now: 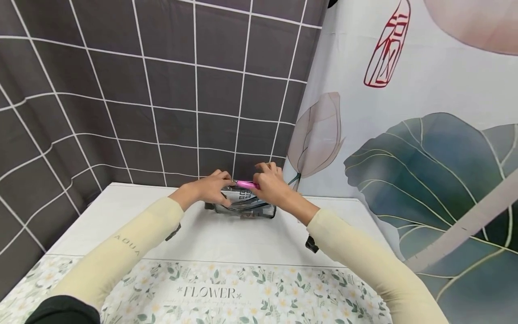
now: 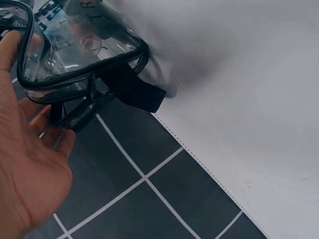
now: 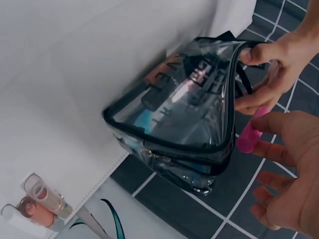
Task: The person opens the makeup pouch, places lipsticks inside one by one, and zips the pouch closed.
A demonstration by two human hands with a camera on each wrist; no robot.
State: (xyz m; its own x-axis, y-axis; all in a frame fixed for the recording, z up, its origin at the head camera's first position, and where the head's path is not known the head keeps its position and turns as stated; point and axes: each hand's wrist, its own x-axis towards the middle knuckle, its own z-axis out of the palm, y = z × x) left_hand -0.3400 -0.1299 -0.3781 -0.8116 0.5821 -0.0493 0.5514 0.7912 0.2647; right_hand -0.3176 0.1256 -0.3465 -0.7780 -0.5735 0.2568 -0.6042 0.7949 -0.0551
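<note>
A clear plastic pouch with black piping and dark lettering stands at the far side of the white table. With its thumb on the pouch's rim and fingers curled about the edge, my left hand grips one end of it. Several items, among them a blue one and an orange one, show through its clear wall in the right wrist view. Between thumb and fingers my right hand pinches a pink tube, held just above the pouch's opening side. A black strap tab sticks out from the pouch's end.
Small cosmetic bottles lie on the table beyond the pouch's right end. A dark gridded curtain hangs right behind the table, and a leaf-printed cloth at the right. A flower-print cover spans the table's near side.
</note>
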